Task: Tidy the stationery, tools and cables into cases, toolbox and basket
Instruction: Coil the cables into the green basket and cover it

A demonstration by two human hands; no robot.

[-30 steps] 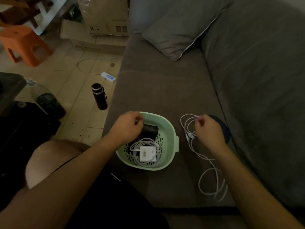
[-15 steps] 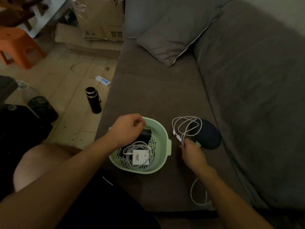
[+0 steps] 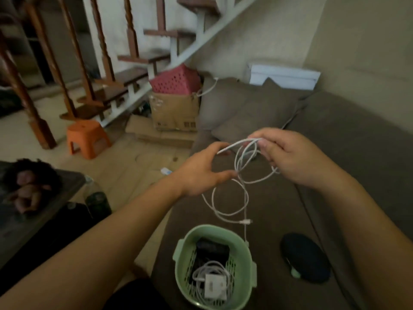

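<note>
Right hand (image 3: pixel 288 157) pinches the white cable (image 3: pixel 242 157) loops above the sofa (image 3: pixel 279 209), beyond the green basket (image 3: pixel 212 227). Left hand (image 3: pixel 201 173), fingers spread, touches one loop. Risk: the hanging tail snags the basket rim and pulls the coil loose.

Pretty dim room, beige wall (image 3: pixel 357 41). A big grey-brown sofa (image 3: pixel 346 175) runs along the right, with a matching cushion (image 3: pixel 245 113) at its far end. Pale tiled floor (image 3: pixel 125 166) on the left, an orange plastic stool (image 3: pixel 86 136) near the wooden staircase (image 3: pixel 134 57), and a cardboard box (image 3: pixel 174 110) with a pink crate (image 3: pixel 175 82) on top, just beside the sofa.
</note>
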